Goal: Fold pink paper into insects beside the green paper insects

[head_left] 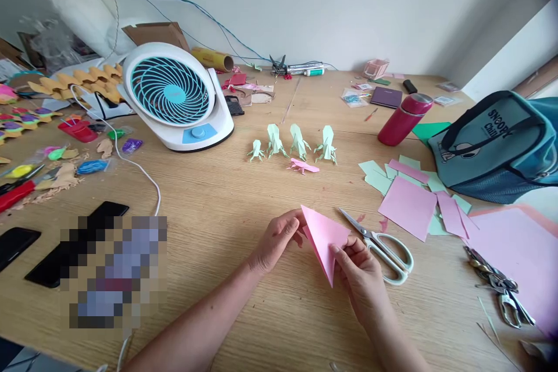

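Observation:
My right hand (360,270) pinches a folded pink sheet of paper (325,235), with the thumb on its front face and the fingers behind. The sheet is in a triangle shape, one point up and one down, its layers slightly parted at the left edge. Beside that edge is my left hand (276,241), loosely curved, its thumb off the paper and the index fingertip reaching behind the upper corner. White-handled scissors (383,250) lie just right of the paper. Beyond my hands stand several pale green folded paper insects (299,140) and a pink one (304,167).
Pink and green paper pieces (407,203) lie on the right, near a teal bag (492,145) and a red bottle (405,120). Metal tools (499,288) rest at lower right. A fan (174,96) stands at left; its white cable (142,171) crosses the table by phones (17,246).

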Available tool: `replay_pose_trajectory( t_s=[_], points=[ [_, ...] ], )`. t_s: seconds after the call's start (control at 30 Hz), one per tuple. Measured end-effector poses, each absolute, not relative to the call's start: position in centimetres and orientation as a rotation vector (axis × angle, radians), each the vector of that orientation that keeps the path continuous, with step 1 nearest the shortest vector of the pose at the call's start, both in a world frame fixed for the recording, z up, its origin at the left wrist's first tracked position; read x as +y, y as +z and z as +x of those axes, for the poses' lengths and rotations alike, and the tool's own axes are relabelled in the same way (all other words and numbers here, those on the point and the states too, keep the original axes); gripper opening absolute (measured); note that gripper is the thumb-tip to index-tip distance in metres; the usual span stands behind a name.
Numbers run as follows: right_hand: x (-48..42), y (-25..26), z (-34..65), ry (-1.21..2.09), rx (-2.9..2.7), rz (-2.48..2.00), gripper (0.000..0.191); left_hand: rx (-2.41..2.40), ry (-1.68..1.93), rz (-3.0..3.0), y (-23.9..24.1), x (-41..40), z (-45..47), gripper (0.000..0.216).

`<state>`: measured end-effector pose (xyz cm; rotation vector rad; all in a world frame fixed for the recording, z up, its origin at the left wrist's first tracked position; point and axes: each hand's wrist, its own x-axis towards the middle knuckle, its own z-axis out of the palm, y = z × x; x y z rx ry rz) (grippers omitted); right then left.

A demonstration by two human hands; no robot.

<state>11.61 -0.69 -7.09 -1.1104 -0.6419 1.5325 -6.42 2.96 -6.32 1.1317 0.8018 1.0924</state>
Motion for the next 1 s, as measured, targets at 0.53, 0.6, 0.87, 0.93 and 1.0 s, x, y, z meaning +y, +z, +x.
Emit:
replay_pose_trajectory(
  t_s=[0.53, 0.6, 0.87, 0.93, 1.0],
  points=[
    [-0.7, -6.4, 12.2, 1.526, -0.926, -1.202, 0.029, 0.737, 1.109, 0.907, -6.2, 2.8, -6.2, 0.035],
    [-0.4, -6.5, 12.9, 1.495, -0.910, -1.210, 0.028, 0.602, 1.066, 0.829, -6.2, 2.9, -6.7, 0.046],
    [0.7, -5.4, 14.6, 1.486, -1.012, -1.241, 0.032, 0.673, 0.883, 0.940, -6.4, 3.0, -7.5, 0.064],
    [0.8, -5.1, 14.7, 1.485, -1.118, -1.261, 0.032, 0.727, 0.831, 1.056, -6.0, 2.8, -7.3, 0.062],
    [0.7, -4.9, 14.6, 1.486, -1.215, -1.272, 0.033, 0.782, 0.795, 1.130, -5.7, 2.6, -7.1, 0.054]
  ],
)
